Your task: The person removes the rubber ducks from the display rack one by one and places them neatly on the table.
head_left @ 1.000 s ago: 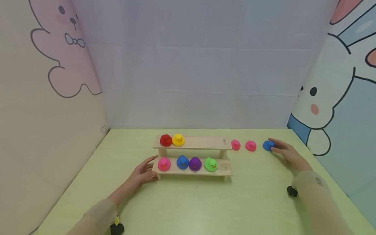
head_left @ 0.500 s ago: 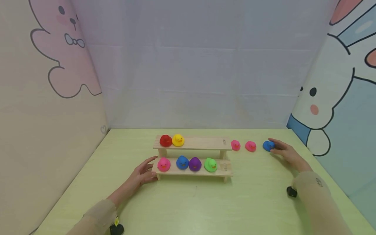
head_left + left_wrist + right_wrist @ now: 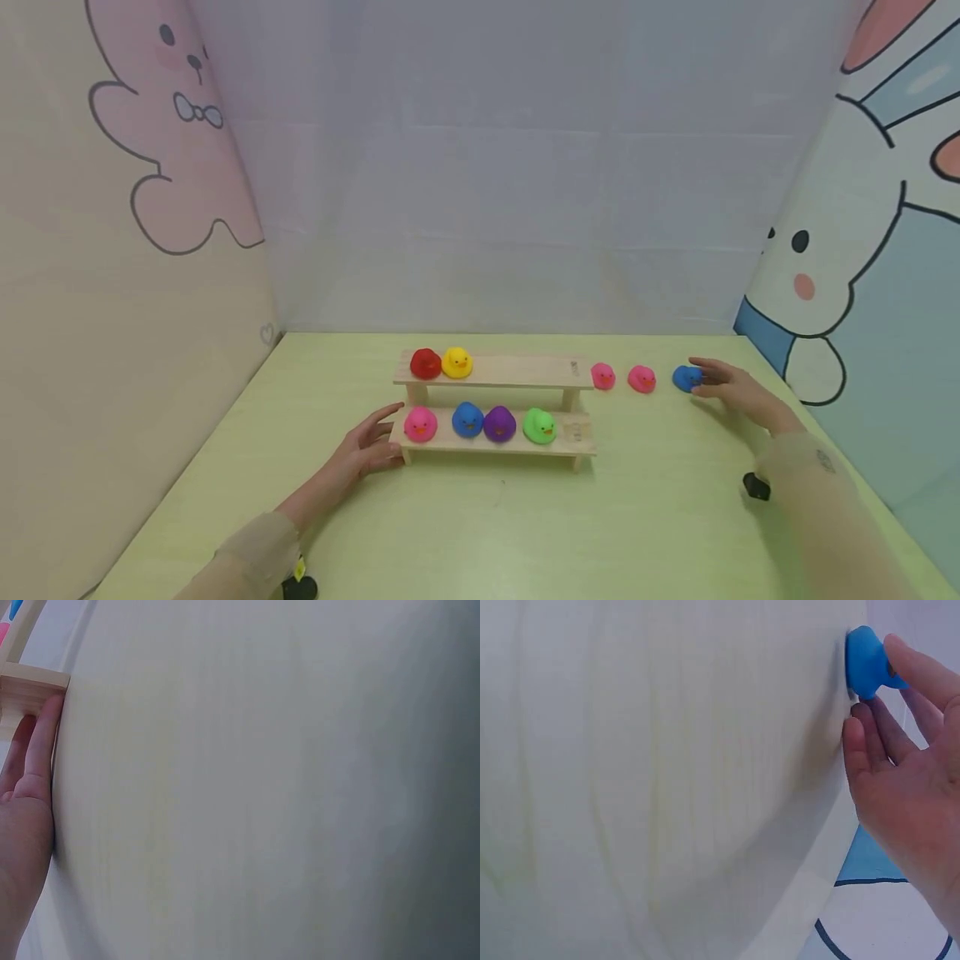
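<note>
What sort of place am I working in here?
Probably a staged tabletop booth rather than an ordinary room: a pale table, a plain backdrop behind it, and cartoon-printed panels along both sides.

Smooth wooden stand (image 3: 521,369), rubbery-looking ducks (image 3: 685,379)

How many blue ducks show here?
2: one blue duck is on the lower shelf; the other blue duck is on the table, at the right hand.
</note>
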`<state>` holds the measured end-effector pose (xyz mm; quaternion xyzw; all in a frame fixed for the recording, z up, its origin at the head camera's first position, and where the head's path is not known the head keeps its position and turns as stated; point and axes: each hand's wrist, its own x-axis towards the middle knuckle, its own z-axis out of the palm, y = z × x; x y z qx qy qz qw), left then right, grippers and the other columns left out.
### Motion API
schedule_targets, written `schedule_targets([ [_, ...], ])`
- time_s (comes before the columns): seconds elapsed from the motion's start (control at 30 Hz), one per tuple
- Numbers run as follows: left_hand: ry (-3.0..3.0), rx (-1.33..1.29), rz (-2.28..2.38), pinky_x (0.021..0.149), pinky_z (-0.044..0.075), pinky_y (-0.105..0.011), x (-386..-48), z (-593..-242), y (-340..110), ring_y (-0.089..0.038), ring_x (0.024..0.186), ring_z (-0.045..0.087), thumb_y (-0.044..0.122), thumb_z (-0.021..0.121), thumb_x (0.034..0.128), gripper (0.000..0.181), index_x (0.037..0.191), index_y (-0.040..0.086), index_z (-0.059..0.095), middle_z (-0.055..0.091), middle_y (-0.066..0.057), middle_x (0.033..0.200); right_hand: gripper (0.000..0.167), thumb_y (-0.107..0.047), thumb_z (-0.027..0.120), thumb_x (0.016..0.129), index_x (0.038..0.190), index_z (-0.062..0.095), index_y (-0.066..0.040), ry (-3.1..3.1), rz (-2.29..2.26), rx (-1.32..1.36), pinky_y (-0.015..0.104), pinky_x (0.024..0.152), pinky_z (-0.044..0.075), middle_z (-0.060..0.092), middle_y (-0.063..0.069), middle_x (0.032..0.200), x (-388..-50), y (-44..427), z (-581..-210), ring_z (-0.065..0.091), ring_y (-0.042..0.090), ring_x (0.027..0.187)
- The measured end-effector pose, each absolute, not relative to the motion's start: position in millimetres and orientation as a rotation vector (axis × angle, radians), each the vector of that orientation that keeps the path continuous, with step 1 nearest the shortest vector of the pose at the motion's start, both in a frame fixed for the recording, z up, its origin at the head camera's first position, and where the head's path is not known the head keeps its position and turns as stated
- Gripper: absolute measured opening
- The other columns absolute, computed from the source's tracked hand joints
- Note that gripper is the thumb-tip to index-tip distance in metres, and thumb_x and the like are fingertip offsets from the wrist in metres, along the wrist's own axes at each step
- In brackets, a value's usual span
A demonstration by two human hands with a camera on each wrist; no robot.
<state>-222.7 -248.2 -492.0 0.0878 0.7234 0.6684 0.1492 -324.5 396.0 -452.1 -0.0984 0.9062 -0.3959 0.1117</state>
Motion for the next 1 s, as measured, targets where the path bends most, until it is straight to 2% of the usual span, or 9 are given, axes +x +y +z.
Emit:
schedule_targets([
  [0.1, 2.071, 0.244, 1.932, 0.098, 0.056, -0.037, -222.8, -493.5, -248.1, -0.018, 0.124, 0.058, 0.018, 0.057, 0.0982, 0.064, 0.155, 0.025, 0.028, 0.039, -0.019, 0.151, 0.076, -0.033, 0.059, 0.098, 0.155, 0.021, 0.000, 2.667, -1.070, -0.307, 0.070, 0.107, 0.035, 0.027, 0.036, 0.154, -327.3, 395.3, -443.0, 0.032, 0.055, 0.137],
  [0.2, 2.070, 0.251, 1.930, 0.098, 0.056, -0.038, -222.9, -494.0, -248.0, -0.019, 0.125, 0.058, 0.019, 0.058, 0.0979, 0.064, 0.155, 0.026, 0.028, 0.039, -0.019, 0.151, 0.076, -0.031, 0.059, 0.099, 0.154, 0.020, 0.002, 2.662, -1.028, -0.324, 0.069, 0.106, 0.038, 0.026, 0.038, 0.153, -329.1, 393.8, -432.4, 0.031, 0.057, 0.137],
  [0.33, 2.077, 0.273, 1.918, 0.099, 0.056, -0.038, -222.6, -494.1, -248.9, -0.020, 0.125, 0.058, 0.020, 0.057, 0.0982, 0.065, 0.156, 0.026, 0.026, 0.039, -0.019, 0.151, 0.073, -0.026, 0.058, 0.099, 0.154, 0.020, 0.005, 2.660, -1.031, -0.361, 0.072, 0.107, 0.032, 0.024, 0.040, 0.152, -331.1, 389.4, -417.4, 0.025, 0.059, 0.138],
  [0.53, 2.083, 0.279, 1.911, 0.099, 0.056, -0.038, -222.6, -493.8, -249.4, -0.020, 0.125, 0.058, 0.020, 0.057, 0.0984, 0.065, 0.156, 0.025, 0.026, 0.039, -0.020, 0.151, 0.073, -0.028, 0.058, 0.099, 0.153, 0.021, 0.006, 2.698, -1.023, -0.392, 0.074, 0.108, 0.028, 0.024, 0.040, 0.152, -333.8, 374.1, -393.5, 0.023, 0.059, 0.139],
  [0.77, 2.079, 0.273, 1.914, 0.099, 0.055, -0.037, -222.8, -492.6, -248.4, -0.017, 0.124, 0.059, 0.020, 0.057, 0.0985, 0.065, 0.156, 0.024, 0.026, 0.039, -0.021, 0.151, 0.075, -0.032, 0.058, 0.099, 0.155, 0.020, -0.001, 2.711, -1.026, -0.409, 0.075, 0.108, 0.027, 0.022, 0.035, 0.156, -341.0, 349.6, -368.9, 0.022, 0.055, 0.142],
  [1.0, 2.071, 0.260, 1.921, 0.098, 0.056, -0.038, -223.5, -492.3, -248.1, -0.019, 0.124, 0.059, 0.020, 0.058, 0.0980, 0.066, 0.156, 0.025, 0.027, 0.039, -0.020, 0.151, 0.072, -0.030, 0.058, 0.099, 0.156, 0.022, -0.006, 2.736, -1.074, -0.460, 0.073, 0.111, 0.026, 0.025, 0.029, 0.158, -350.4, 318.9, -348.6, 0.024, 0.050, 0.144],
])
